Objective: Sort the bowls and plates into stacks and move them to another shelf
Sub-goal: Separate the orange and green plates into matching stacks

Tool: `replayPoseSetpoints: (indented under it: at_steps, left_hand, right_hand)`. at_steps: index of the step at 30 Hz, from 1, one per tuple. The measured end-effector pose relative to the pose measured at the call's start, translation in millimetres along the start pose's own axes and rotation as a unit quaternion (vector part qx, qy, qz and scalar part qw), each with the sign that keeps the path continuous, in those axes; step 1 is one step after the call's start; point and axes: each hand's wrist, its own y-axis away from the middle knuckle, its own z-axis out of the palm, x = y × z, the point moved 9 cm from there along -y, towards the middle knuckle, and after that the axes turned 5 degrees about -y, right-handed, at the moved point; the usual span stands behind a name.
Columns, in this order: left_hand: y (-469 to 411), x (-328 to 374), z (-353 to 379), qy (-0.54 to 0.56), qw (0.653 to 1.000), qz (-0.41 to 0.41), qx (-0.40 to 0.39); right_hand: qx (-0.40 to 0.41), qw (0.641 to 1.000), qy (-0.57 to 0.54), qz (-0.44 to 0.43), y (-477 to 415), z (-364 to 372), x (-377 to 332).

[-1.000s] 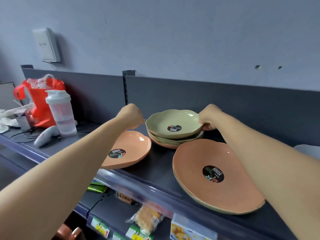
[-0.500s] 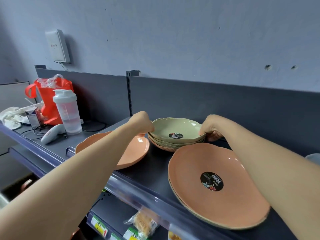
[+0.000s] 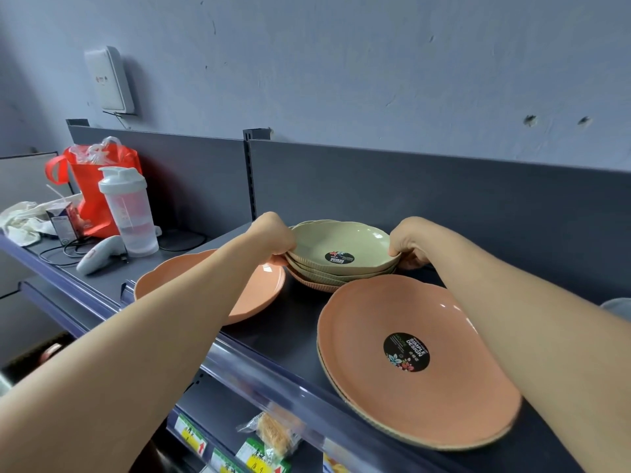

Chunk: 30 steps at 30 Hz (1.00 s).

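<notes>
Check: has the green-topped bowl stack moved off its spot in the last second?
No. The green-topped bowl stack sits where it was, just right of the shelf upright and behind the large orange plate.

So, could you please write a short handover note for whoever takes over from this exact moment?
Left hand grips the left rim of the bowl stack; right hand grips its right rim.
The stack, green bowls over an orange one, is at the back of the shelf.
Big plates are stacked front right; a single orange plate lies left.
Done: bowls and big plates stacked.
Left: move everything to the other shelf.
</notes>
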Motion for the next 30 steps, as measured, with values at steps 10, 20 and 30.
replayPoseSetpoints:
  at_steps: [10, 20, 30]
  left_hand:
    - [3, 3, -12, 0.111, 0.994, -0.005, -0.02]
    - [-19, -12, -70, 0.159, 0.986, 0.005, 0.051]
    - [-44, -54, -114, 0.146, 0.983, -0.041, 0.104]
  right_hand:
    - [0.075, 0.985, -0.15, -0.026, 23, -19, -4]
    - [0.021, 0.998, -0.013, 0.055, 31, 9, 6]
    - [0.124, 0.985, 0.101, 0.063, 43, -19, -16]
